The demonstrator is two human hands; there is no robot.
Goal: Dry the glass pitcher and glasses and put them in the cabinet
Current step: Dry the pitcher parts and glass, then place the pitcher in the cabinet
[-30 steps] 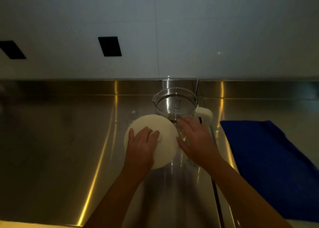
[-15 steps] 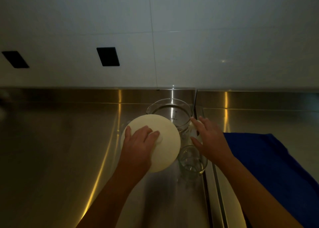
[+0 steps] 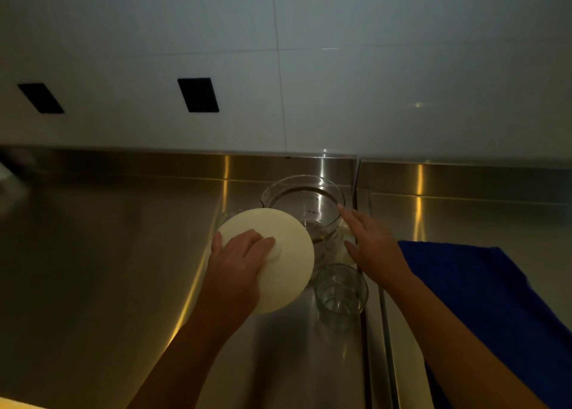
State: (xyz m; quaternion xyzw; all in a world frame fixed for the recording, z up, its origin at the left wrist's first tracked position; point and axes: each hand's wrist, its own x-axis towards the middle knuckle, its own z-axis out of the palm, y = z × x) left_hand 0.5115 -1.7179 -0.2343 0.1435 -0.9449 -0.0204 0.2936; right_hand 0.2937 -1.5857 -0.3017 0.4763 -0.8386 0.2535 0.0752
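Note:
A clear glass pitcher (image 3: 305, 201) stands on the steel counter near the back wall, its white handle mostly hidden behind my right hand (image 3: 373, 244), which wraps around the handle side. My left hand (image 3: 238, 264) grips the knob of a round white lid (image 3: 278, 254) and holds it tilted just in front and left of the pitcher. A small clear drinking glass (image 3: 340, 294) stands upright in front of the pitcher, between my two hands. Another glass edge (image 3: 226, 215) peeks out behind the lid.
A blue cloth (image 3: 483, 285) lies flat on the counter to the right. The steel counter (image 3: 108, 254) has a seam (image 3: 376, 331) running front to back beside the glass. Two black wall outlets (image 3: 198, 94) sit on the white wall above.
My right hand has moved from the drinking glass to the pitcher's handle, uncovering the glass. The lid stays in my left hand. The camera has tilted slightly up.

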